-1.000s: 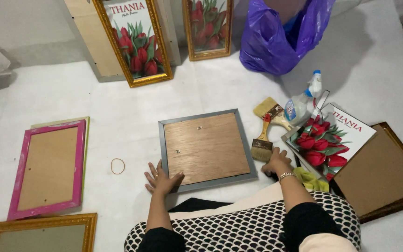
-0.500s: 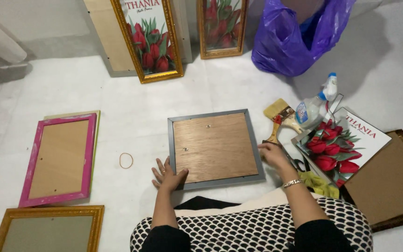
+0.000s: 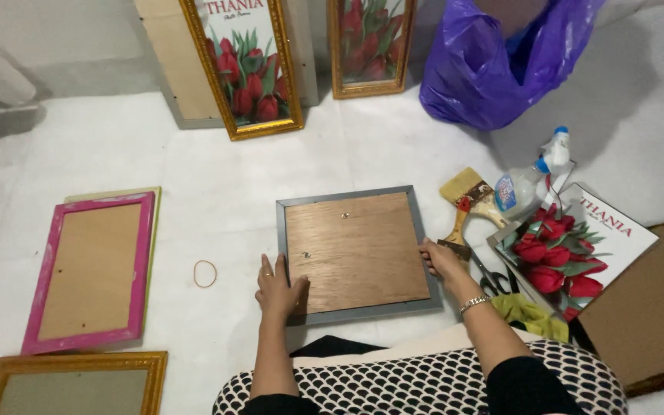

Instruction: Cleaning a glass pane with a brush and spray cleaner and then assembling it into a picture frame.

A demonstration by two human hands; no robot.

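On white floor, grey frame (image 3: 355, 255) unmoved; left hand (image 3: 278, 286) still flat on corner, right hand (image 3: 441, 260) now grips edge. Purple bag (image 3: 501, 61) behind.

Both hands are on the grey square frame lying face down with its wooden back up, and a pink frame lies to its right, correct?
Not quite. The head view shows the left hand and right hand on the grey square frame, wooden back up, but the pink frame lies to its left, not its right.
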